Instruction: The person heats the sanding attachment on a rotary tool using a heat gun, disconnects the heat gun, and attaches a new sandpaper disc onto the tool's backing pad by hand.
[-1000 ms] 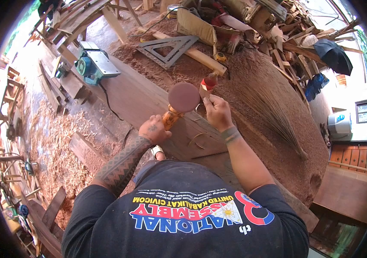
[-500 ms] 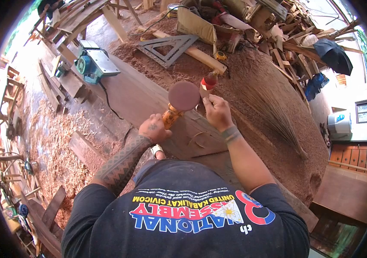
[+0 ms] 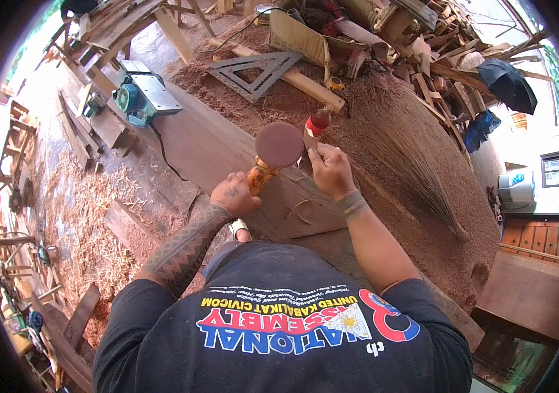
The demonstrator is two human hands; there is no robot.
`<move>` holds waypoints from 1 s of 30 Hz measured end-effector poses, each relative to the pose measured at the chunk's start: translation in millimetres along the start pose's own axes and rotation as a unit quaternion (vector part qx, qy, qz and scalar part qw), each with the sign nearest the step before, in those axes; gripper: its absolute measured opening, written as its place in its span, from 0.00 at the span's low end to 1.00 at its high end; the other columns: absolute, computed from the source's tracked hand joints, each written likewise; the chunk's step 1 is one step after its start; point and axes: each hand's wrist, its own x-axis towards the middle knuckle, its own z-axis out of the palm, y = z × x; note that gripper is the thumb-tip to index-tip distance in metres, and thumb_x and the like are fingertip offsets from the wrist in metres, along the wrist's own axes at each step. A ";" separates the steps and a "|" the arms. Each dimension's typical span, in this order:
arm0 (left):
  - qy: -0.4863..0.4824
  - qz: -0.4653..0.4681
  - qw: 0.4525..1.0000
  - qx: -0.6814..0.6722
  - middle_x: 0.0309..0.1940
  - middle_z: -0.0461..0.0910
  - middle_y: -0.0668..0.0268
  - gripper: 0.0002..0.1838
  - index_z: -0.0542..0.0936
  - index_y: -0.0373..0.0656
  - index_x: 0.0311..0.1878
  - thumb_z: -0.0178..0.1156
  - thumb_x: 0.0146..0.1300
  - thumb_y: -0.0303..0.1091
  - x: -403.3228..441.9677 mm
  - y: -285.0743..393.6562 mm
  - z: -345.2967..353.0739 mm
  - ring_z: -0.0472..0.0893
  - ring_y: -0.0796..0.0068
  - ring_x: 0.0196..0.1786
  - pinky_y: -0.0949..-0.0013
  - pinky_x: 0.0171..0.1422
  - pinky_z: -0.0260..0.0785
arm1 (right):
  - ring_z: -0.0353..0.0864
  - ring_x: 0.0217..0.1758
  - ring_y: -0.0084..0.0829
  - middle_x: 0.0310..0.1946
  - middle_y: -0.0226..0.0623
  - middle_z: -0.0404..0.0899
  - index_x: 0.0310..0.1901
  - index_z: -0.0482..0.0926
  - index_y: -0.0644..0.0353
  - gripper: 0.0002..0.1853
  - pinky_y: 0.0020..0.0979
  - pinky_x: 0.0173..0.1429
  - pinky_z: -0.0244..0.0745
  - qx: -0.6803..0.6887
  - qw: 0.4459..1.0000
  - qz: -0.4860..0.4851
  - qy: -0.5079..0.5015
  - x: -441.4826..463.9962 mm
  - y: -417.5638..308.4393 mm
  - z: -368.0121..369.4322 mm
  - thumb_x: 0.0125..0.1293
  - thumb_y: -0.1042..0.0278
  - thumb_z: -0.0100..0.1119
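Observation:
My left hand (image 3: 234,194) is closed round the orange, dark-marked body of what looks like an angle grinder (image 3: 263,174). Its round, reddish-brown sanding disc (image 3: 279,145) faces up toward me. In my right hand (image 3: 332,171) is a narrow chisel-like tool (image 3: 317,124) with a red band and a dark red end pointing away from me. The part nearest my fingers lies close beside the disc's right edge; whether they touch I cannot tell. Both tools are held above a broad wooden plank (image 3: 220,147).
A teal power planer (image 3: 145,98) with a black cord rests on the plank's far end. Beyond lie a grey triangular square (image 3: 253,75), a tape measure (image 3: 335,84) and a wooden batten (image 3: 312,90). A stick broom (image 3: 417,160) lies on sawdust at right, near piled wood scraps (image 3: 436,92).
Both hands stay nearly in place, with the grinder and the red-banded tool shifting only slightly. At the far upper left, a person's dark shape has changed posture.

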 end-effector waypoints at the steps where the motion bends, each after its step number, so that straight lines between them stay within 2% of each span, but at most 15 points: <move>1: 0.003 0.001 1.000 -0.002 0.60 0.84 0.44 0.35 0.79 0.34 0.60 0.77 0.62 0.52 0.0 -0.2 0.2 0.87 0.45 0.64 0.50 0.68 0.82 | 0.85 0.45 0.61 0.38 0.57 0.85 0.42 0.83 0.68 0.10 0.52 0.49 0.78 -0.007 1.000 -0.011 0.017 -0.7 0.9 0.4 0.78 0.68 0.61; 3: 0.006 -0.003 1.000 -0.008 0.61 0.84 0.44 0.34 0.79 0.34 0.60 0.77 0.62 0.52 -0.9 -0.2 -1.4 0.87 0.45 0.64 0.50 0.69 0.81 | 0.85 0.45 0.61 0.38 0.58 0.85 0.42 0.83 0.68 0.10 0.52 0.49 0.78 -0.020 0.998 -0.035 0.050 -2.0 1.1 3.1 0.78 0.68 0.61; 6: 0.004 -0.004 1.000 -0.013 0.61 0.84 0.43 0.34 0.79 0.33 0.60 0.77 0.62 0.51 -3.8 0.9 -2.6 0.87 0.45 0.64 0.50 0.69 0.81 | 0.85 0.45 0.61 0.38 0.57 0.85 0.42 0.83 0.69 0.11 0.52 0.49 0.78 0.021 0.998 -0.038 0.049 -1.5 -0.4 4.1 0.78 0.68 0.61; 9: 0.015 0.011 1.000 -0.006 0.61 0.83 0.42 0.34 0.79 0.33 0.60 0.77 0.62 0.51 -2.0 -1.6 0.0 0.87 0.44 0.63 0.50 0.68 0.82 | 0.85 0.46 0.61 0.40 0.57 0.86 0.44 0.84 0.69 0.11 0.52 0.50 0.79 -0.004 0.999 -0.025 0.025 -1.5 8.1 5.9 0.78 0.68 0.61; 12: 0.017 0.007 1.000 -0.004 0.60 0.84 0.41 0.34 0.79 0.33 0.60 0.76 0.61 0.51 -2.3 -5.0 4.0 0.88 0.43 0.62 0.49 0.67 0.83 | 0.86 0.49 0.60 0.43 0.56 0.88 0.51 0.86 0.67 0.12 0.52 0.52 0.80 -0.009 1.000 0.008 0.019 -2.0 4.5 0.5 0.78 0.68 0.60; 15: 0.013 0.004 1.000 -0.012 0.59 0.84 0.41 0.34 0.79 0.33 0.59 0.76 0.61 0.51 -1.8 1.2 -2.5 0.88 0.42 0.61 0.49 0.66 0.83 | 0.87 0.51 0.59 0.46 0.55 0.89 0.57 0.87 0.66 0.14 0.51 0.54 0.81 -0.018 0.997 -0.056 0.047 -2.0 4.1 5.4 0.79 0.67 0.60; 20: 0.043 0.021 0.999 -0.008 0.58 0.84 0.42 0.34 0.79 0.34 0.58 0.76 0.60 0.52 1.0 -8.0 10.7 0.88 0.42 0.60 0.49 0.66 0.83 | 0.87 0.52 0.59 0.48 0.54 0.89 0.61 0.86 0.64 0.16 0.51 0.57 0.81 -0.006 0.997 -0.052 0.049 -2.4 5.3 5.3 0.79 0.67 0.60; 24: 0.031 0.015 0.999 -0.009 0.58 0.84 0.42 0.34 0.79 0.34 0.58 0.76 0.60 0.52 2.3 -5.8 6.8 0.88 0.42 0.60 0.49 0.66 0.83 | 0.88 0.52 0.58 0.48 0.56 0.89 0.62 0.86 0.64 0.16 0.50 0.57 0.81 -0.004 0.999 -0.034 0.024 -3.6 8.2 5.1 0.79 0.68 0.61; 27: 0.026 0.014 1.000 -0.006 0.58 0.84 0.43 0.34 0.79 0.34 0.59 0.76 0.60 0.53 3.1 -9.6 9.8 0.88 0.42 0.60 0.48 0.66 0.82 | 0.89 0.52 0.57 0.47 0.57 0.89 0.63 0.86 0.63 0.16 0.49 0.58 0.81 0.017 0.998 -0.045 0.041 -2.4 6.1 3.1 0.79 0.68 0.61; 30: 0.024 0.014 1.000 -0.006 0.59 0.84 0.43 0.35 0.79 0.34 0.59 0.77 0.60 0.53 5.3 -7.8 9.8 0.88 0.41 0.61 0.48 0.67 0.82 | 0.89 0.57 0.56 0.53 0.57 0.89 0.67 0.85 0.62 0.19 0.47 0.62 0.82 0.024 1.000 -0.003 0.006 -3.3 2.4 2.2 0.80 0.68 0.60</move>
